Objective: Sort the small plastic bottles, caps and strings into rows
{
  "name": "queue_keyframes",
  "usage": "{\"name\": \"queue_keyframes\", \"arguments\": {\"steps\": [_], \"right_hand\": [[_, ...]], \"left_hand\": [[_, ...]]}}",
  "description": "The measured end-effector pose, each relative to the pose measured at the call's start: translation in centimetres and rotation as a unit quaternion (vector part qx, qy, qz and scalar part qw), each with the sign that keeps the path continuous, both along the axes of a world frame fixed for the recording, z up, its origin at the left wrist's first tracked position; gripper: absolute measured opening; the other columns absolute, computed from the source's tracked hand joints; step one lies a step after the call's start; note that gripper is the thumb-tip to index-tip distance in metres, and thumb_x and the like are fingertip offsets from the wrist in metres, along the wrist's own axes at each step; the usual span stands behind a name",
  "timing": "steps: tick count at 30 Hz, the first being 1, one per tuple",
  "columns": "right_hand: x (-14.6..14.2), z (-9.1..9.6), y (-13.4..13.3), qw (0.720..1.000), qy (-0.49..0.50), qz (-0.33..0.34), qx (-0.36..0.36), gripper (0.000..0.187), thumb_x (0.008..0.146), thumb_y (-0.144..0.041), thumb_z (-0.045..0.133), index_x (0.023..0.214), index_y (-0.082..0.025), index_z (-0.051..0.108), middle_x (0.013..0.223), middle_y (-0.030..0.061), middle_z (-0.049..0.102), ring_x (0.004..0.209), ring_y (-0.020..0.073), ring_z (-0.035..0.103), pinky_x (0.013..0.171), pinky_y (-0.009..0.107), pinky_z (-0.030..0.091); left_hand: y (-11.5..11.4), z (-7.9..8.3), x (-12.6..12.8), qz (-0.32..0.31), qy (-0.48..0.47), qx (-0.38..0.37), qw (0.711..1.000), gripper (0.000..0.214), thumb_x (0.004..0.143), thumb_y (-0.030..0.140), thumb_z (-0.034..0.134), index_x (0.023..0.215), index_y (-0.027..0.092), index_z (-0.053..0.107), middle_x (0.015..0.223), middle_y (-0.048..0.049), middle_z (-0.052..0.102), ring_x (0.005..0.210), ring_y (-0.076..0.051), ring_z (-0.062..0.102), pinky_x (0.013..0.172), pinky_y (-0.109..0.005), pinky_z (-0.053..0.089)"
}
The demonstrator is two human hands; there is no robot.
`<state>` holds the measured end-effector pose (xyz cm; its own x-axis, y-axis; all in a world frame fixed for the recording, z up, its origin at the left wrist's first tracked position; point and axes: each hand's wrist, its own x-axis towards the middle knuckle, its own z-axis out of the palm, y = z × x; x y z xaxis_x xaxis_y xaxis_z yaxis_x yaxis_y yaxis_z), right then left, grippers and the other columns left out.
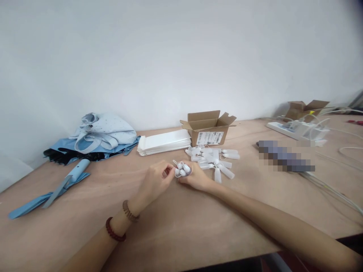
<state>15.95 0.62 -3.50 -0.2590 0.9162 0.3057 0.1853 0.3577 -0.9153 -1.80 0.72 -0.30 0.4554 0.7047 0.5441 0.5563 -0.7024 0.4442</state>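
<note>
My right hand is closed around a bunch of small white pieces with rounded ends and thin white loops. Its fingers hide their lower parts. Thumb and fingertips of my left hand are pinched together at the near left edge of that bunch, on what looks like one of the thin loops. Just beyond my right hand lies a loose pile of flat, frosted white plastic pieces with narrow necks, spread in several directions on the table.
An open cardboard box stands by the wall, beside a stack of white padded envelopes. On the left are a light-blue cloth bag and a blue umbrella. A power strip with cables and a blurred-out object lie right.
</note>
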Motion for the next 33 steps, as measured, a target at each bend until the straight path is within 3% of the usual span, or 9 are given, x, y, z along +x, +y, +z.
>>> {"name": "queue_keyframes", "arguments": {"steps": [8,13,17,27,33], "right_hand": [[-0.2,-0.3,0.7,0.999,-0.024,-0.019,0.009,0.019,0.057,-0.010,0.058,0.073,-0.019,0.053,0.069,-0.0046,0.053,0.065,0.0116,0.047,0.057,0.021,0.035],[-0.5,-0.3,0.5,0.997,-0.043,-0.048,0.039,0.019,0.059,-0.011,0.057,0.076,-0.018,0.057,0.072,-0.0024,0.058,0.066,0.0133,0.050,0.058,0.022,0.036],[-0.8,-0.1,0.1,0.993,-0.072,-0.065,0.065,0.017,0.060,-0.010,0.057,0.075,-0.018,0.056,0.069,-0.0025,0.057,0.063,0.0127,0.049,0.057,0.022,0.034],[-0.8,0.3,-0.2,0.991,-0.088,-0.058,0.088,0.025,0.057,-0.003,0.051,0.076,-0.019,0.056,0.071,-0.0029,0.058,0.064,0.0126,0.050,0.058,0.021,0.035],[-0.9,0.1,-0.1,0.991,-0.085,-0.056,0.091,0.028,0.058,-0.005,0.052,0.081,-0.019,0.058,0.074,-0.0026,0.060,0.067,0.0134,0.051,0.060,0.021,0.037]], "left_hand": [[0.0,1.6,0.3,0.057,-0.095,0.023,0.994,0.016,0.086,0.023,0.050,0.075,0.017,0.061,0.072,-0.0012,0.065,0.066,-0.013,0.057,0.062,-0.025,0.044],[0.0,1.6,0.7,-0.032,-0.006,0.044,0.998,0.012,0.086,0.024,0.053,0.083,0.017,0.062,0.084,-0.0049,0.060,0.083,-0.017,0.054,0.074,-0.030,0.045],[0.1,0.9,0.8,-0.049,0.036,0.067,0.996,0.015,0.088,0.021,0.050,0.081,0.016,0.062,0.082,-0.0055,0.054,0.084,-0.019,0.049,0.076,-0.033,0.043],[0.7,2.4,0.0,0.042,-0.087,0.055,0.994,0.017,0.085,0.024,0.055,0.073,0.017,0.065,0.073,-0.0030,0.057,0.078,-0.018,0.053,0.074,-0.032,0.042],[1.3,1.6,0.0,-0.012,0.019,0.008,1.000,0.017,0.085,0.022,0.055,0.073,0.018,0.067,0.076,-0.0044,0.060,0.079,-0.019,0.052,0.071,-0.032,0.042]]}}
